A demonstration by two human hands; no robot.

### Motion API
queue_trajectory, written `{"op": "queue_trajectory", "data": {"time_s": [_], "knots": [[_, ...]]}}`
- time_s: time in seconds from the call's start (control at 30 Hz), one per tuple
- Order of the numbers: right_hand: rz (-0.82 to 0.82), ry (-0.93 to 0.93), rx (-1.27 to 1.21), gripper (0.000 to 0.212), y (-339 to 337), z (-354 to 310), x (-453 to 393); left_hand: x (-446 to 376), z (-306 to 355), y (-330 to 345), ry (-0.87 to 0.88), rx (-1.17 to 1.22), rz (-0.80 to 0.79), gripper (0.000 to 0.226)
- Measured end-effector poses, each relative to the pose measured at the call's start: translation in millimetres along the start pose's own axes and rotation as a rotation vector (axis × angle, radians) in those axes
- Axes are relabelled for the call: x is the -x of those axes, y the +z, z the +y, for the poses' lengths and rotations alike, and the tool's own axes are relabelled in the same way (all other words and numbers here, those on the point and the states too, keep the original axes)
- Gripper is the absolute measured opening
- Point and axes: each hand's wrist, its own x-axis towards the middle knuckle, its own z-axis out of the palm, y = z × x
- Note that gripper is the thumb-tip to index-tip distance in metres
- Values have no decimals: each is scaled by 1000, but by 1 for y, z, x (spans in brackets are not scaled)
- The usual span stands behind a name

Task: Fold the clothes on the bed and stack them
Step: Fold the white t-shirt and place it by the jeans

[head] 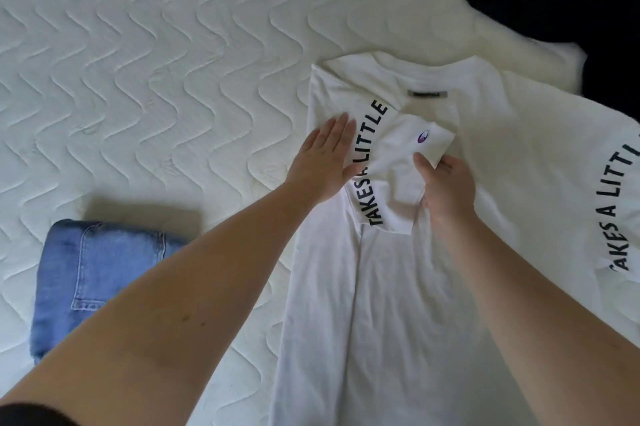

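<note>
Lying at the far left of what I see, well apart from the white T-shirt [398, 287], the folded blue jeans [93, 273] sit on the quilted bed [156, 62], partly hidden behind my left forearm.

Right of the jeans, my left hand [322, 166] rests flat on the T-shirt's left edge, fingers straight and together, pressing the cloth down and curling round nothing. It lies just beside the black lettering "TAKES A LITTLE" that curves along the left sleeve [391, 180], which is folded inward across the chest of the shirt.

The T-shirt itself is spread out on the bed in front of me, collar away from me, with a dark neck label [428, 93] showing just beyond the folded sleeve. A small coloured logo [421, 137] sits near that sleeve's cuff end.

Right of the logo, my right hand [446, 190] has the grip: thumb on top and fingers curled beneath, pinching the cuff edge of the folded sleeve, which is lifted a little off the shirt body.

Further right, the right sleeve [609, 204] is still spread out flat, showing the same lettering. Beyond it, at the shirt's far right corner, a dark garment [554, 0] lies on the bed, touching or overlapping the right shoulder area; I cannot tell which.
</note>
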Motion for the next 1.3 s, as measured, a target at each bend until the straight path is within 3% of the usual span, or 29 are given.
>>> {"op": "queue_trajectory", "data": {"time_s": [0.13,0.2,0.3,0.4,0.5,0.63,0.73,0.8,0.87,0.93,0.97,1.03,1.17,1.23,1.3], "knots": [[-30,-135,-71,18,0,-9,-11,-33,0,-5,3,14,-51,81],[79,-289,112,9,-3,-9,-7,-41,3,-1,-15,24,-81,87],[238,-638,480,26,-7,-3,9,-43,7,11,-58,-25,-74,90],[137,-965,632,10,-7,8,21,-43,9,17,-69,-40,-37,88],[-117,-991,572,30,-4,21,28,-44,5,21,-37,-24,22,82],[-108,-1054,541,22,1,30,39,-48,1,26,-56,-27,-15,87],[-191,-1101,579,23,5,33,49,-50,-2,20,-57,11,-60,70],[-217,-1093,626,28,5,35,50,-50,-4,7,-73,229,-1,54],[-231,-1085,652,28,4,36,50,-48,-3,-8,-140,599,124,41],[-236,-1114,659,26,4,35,51,-43,0,-25,-311,936,255,34],[-234,-1142,664,24,5,34,52,-41,3,-33,-389,971,294,36],[-235,-1205,670,21,7,33,56,-38,6,-42,-441,851,259,40],[-282,-1291,696,17,10,36,62,-27,5,-34,-446,807,6,42],[-311,-1281,741,15,9,41,63,-16,2,-24,-425,755,57,32],[-316,-1217,792,27,6,46,63,-6,0,-18,-481,812,131,29]]}}
